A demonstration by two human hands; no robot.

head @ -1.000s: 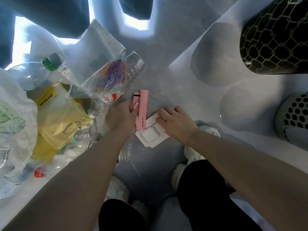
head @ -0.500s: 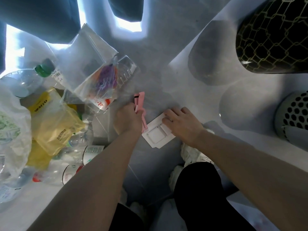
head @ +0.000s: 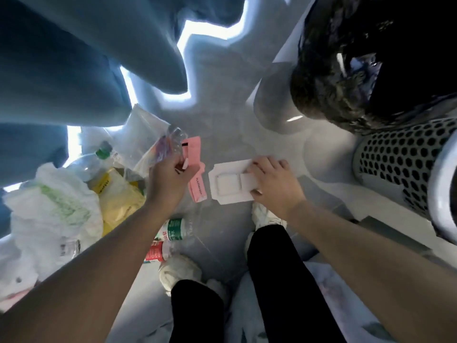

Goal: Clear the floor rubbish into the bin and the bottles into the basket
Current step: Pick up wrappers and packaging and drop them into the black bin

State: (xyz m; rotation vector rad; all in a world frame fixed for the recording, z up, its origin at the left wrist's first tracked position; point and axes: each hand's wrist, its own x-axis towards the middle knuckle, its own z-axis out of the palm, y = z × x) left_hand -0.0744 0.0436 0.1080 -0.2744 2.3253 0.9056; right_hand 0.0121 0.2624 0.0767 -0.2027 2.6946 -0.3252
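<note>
Pink card (head: 197, 167) lifted off the floor (head: 222, 100), pinched in the left hand (head: 170, 177). White packaging tray (head: 226, 185) just beside it, its right edge gripped by the right hand (head: 270, 180). Bottles (head: 174, 230) lie near the feet; perforated basket (head: 395, 164) and black bin (head: 346, 82) stand at right.

Pink card sleeve (head: 195, 169): matt paperboard, creased. White tray (head: 226, 185): smooth, matt, card or plastic, can't tell. Bottles (head: 178, 230): clear glossy plastic, printed film labels. Zip bag (head: 142, 134): clear shiny film. Yellow bag (head: 121, 203): translucent plastic, wrinkled. White bag (head: 49, 216): thin crinkled plastic. Basket (head: 395, 164): grey matt plastic, perforated. Bin liner (head: 346, 82): black glossy plastic, crumpled. Floor (head: 222, 107): pale, smooth, slight sheen. Blue furnishing (head: 74, 58): matt cloth. Shoes (head: 178, 271): white fuzzy fabric.
</note>
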